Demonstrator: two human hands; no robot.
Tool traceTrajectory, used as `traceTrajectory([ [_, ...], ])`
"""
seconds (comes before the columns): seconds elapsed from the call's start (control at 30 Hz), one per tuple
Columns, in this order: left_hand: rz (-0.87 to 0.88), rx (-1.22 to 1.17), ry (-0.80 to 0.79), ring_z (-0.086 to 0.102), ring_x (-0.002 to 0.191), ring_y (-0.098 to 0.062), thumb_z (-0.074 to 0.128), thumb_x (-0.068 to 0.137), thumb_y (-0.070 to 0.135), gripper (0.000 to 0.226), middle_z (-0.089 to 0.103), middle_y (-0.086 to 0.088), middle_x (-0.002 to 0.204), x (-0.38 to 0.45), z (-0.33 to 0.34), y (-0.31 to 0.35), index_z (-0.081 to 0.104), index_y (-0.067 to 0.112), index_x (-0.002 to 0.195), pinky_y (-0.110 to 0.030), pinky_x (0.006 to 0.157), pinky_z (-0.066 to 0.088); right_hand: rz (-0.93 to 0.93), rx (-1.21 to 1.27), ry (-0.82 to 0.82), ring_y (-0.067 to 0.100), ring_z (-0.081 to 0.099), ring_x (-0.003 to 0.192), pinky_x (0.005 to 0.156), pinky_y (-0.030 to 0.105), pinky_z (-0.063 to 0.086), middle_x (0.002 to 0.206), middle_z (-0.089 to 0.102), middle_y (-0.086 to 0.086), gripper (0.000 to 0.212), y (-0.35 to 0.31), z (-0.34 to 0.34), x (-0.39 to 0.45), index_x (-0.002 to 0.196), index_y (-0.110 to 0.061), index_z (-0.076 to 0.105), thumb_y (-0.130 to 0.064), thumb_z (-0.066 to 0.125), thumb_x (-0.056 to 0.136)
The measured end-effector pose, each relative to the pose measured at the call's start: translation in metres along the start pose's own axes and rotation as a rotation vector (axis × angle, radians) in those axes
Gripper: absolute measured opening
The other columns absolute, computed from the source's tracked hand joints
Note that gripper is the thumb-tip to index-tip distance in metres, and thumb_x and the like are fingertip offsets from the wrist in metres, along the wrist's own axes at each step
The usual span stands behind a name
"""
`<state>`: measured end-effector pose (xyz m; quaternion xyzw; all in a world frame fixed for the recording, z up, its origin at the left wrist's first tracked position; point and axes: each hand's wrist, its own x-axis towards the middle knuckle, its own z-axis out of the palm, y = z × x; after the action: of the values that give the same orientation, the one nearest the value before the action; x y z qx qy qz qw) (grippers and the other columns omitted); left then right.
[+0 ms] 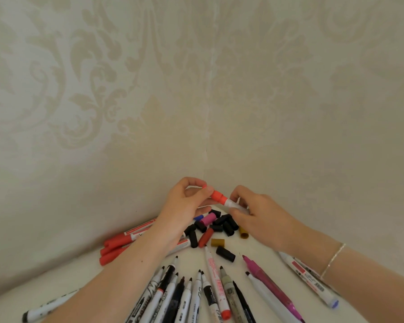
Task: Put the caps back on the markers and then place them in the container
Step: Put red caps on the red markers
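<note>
My left hand (187, 201) pinches an orange-red cap (217, 196) that sits on the end of a white marker (234, 204), whose barrel my right hand (257, 215) grips. Both hands hover over a pile of loose caps (219, 223), mostly black, with pink (208, 219), red (205, 237) and tan (217, 242) ones. Several uncapped markers (196, 292) fan out on the white table at the bottom centre. Several capped red markers (117, 243) lie at the left under my left forearm. No container is in view.
A pink marker (268, 283) and a white marker with a blue end (310, 280) lie at the right near my right forearm. Another white marker (42, 310) lies at the bottom left. Patterned walls meet in a corner just behind the hands.
</note>
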<state>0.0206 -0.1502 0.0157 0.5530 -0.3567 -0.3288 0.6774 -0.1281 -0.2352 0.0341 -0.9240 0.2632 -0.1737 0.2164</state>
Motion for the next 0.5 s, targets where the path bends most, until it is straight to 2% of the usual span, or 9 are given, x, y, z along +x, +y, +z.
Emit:
traceTrajectory([
  [0.13, 0.009, 0.083, -0.117, 0.072, 0.091, -0.015, 0.059, 0.093, 0.013, 0.019, 0.074, -0.006, 0.099, -0.001, 0.001, 0.001, 0.066, 0.018, 0.109, -0.028, 0.081, 0.058, -0.001, -0.047, 0.024, 0.018, 0.050, 0.057, 0.055, 0.037, 0.043, 0.075, 0.062, 0.004, 0.007, 0.001, 0.002, 0.001, 0.101, -0.025, 0.048, -0.029, 0.045, 0.097],
  [0.2, 0.002, 0.078, -0.120, 0.072, 0.091, -0.015, 0.060, 0.092, 0.013, 0.018, 0.074, -0.006, 0.099, -0.002, 0.002, 0.000, 0.067, 0.017, 0.108, -0.029, 0.082, 0.058, -0.002, -0.037, 0.041, 0.018, 0.052, 0.058, 0.056, 0.037, 0.045, 0.075, 0.062, 0.002, 0.009, 0.000, 0.002, 0.001, 0.101, -0.024, 0.050, -0.031, 0.046, 0.097],
  [0.33, -0.005, 0.004, -0.084, 0.072, 0.091, -0.018, 0.064, 0.089, 0.011, 0.021, 0.075, -0.007, 0.094, -0.003, 0.004, -0.002, 0.067, 0.016, 0.109, -0.028, 0.082, 0.057, -0.020, -0.042, 0.075, 0.013, 0.049, 0.055, 0.053, 0.028, 0.040, 0.072, 0.059, -0.002, 0.016, -0.006, 0.002, 0.002, 0.100, -0.020, 0.053, -0.033, 0.045, 0.097],
  [0.5, -0.006, -0.063, -0.071, 0.072, 0.091, -0.017, 0.066, 0.087, 0.011, 0.023, 0.075, -0.007, 0.094, -0.006, 0.005, -0.003, 0.067, 0.018, 0.109, -0.023, 0.079, 0.057, -0.056, -0.148, 0.088, 0.018, 0.053, 0.062, 0.057, 0.033, 0.043, 0.076, 0.059, 0.001, 0.021, -0.010, -0.001, 0.004, 0.100, -0.016, 0.054, -0.034, 0.043, 0.098],
])
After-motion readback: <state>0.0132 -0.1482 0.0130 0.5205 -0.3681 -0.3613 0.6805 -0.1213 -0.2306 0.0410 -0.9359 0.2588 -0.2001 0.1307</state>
